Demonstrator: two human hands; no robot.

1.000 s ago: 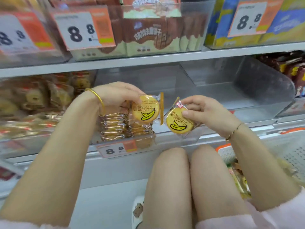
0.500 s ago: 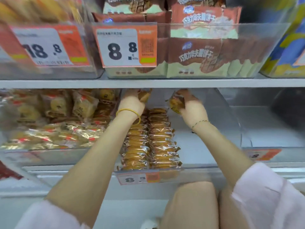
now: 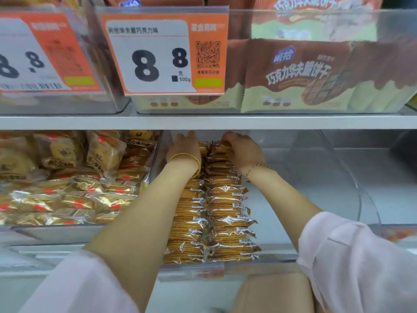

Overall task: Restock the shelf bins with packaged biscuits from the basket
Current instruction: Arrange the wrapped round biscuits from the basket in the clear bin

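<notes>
Clear glossy plastic bin (image 3: pixel 327 177), shiny crinkled film biscuit wrappers (image 3: pixel 228 213), smooth matt grey shelf board (image 3: pixel 225 122), soft pink cloth sleeve (image 3: pixel 361 267).

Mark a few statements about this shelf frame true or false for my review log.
1. Both the left hand and the right hand reach to the far end of the biscuit rows. True.
2. The biscuit packs stand in three rows. False: there are two rows, side by side.
3. The gold bangle is on the right wrist. False: it is on the left wrist; the right wrist has a thin bracelet.
4. The price tag on the shelf above the hands reads 8.8. True.
5. The clear bin is packed full across its width. False: to the right of the rows its floor is bare.
</notes>
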